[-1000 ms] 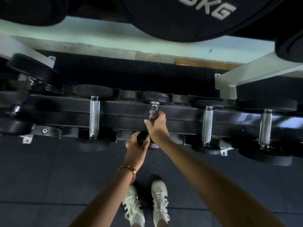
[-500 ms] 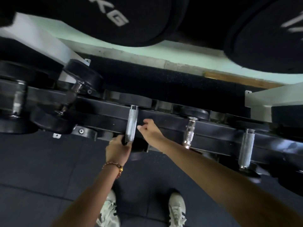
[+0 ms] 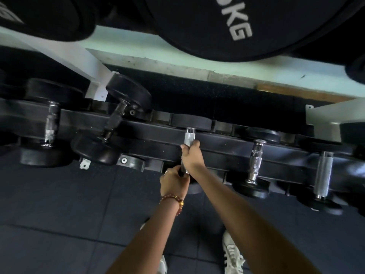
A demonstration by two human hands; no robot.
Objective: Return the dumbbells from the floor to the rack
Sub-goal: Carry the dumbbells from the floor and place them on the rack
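Left of both hands, a tilted dumbbell (image 3: 110,123) sits askew on the rack (image 3: 223,147). Left hand (image 3: 173,183) closed on the near end of the centre dumbbell (image 3: 189,138); right hand (image 3: 192,155) grips its handle. It rests across the rack.

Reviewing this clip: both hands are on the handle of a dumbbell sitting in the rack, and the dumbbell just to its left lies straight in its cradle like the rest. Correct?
Not quite. In the head view the dumbbell just to the left sits tilted, askew across the rack, not straight. The rest holds: the left hand and right hand both grip the handle of the racked dumbbell.
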